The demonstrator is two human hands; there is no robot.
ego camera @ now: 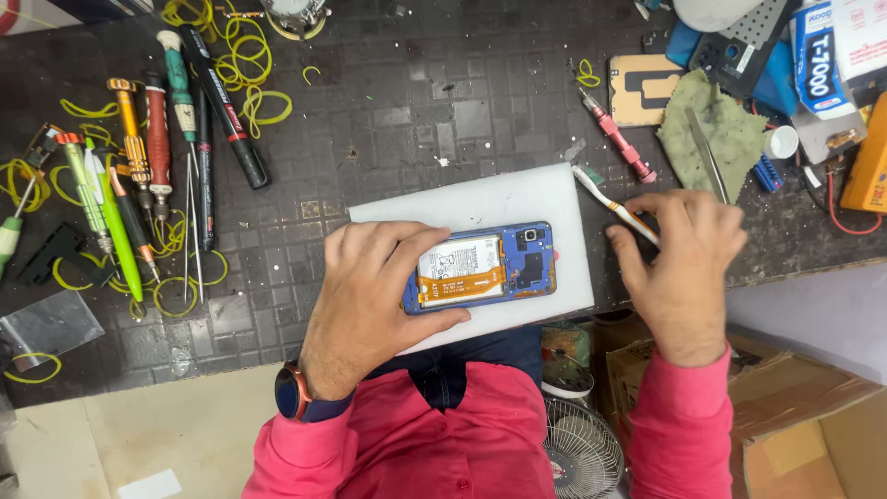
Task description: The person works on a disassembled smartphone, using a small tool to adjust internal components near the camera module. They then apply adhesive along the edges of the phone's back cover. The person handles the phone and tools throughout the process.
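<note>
head view: the left hand [370,296] lies curled over the left end of an opened blue phone [485,268], fingers across its top edge and thumb pressed under its lower edge, gripping it. the phone lies flat with its back off, a white battery and an orange flex strip showing, on a white slab [554,199] at the bench's near edge. at three o'clock from the phone, the right hand [679,263] is bunched, its fingertips pinching a thin white and orange tool [614,205] whose free end points toward ten o'clock over the slab's corner. at twelve o'clock from that hand a pink screwdriver [617,139] lies beside a green cloth [716,129] with tweezers on it. far out at nine o'clock, a row of screwdrivers [152,148] lies among yellow rubber bands [245,65] on the dark mat [416,92].
</note>
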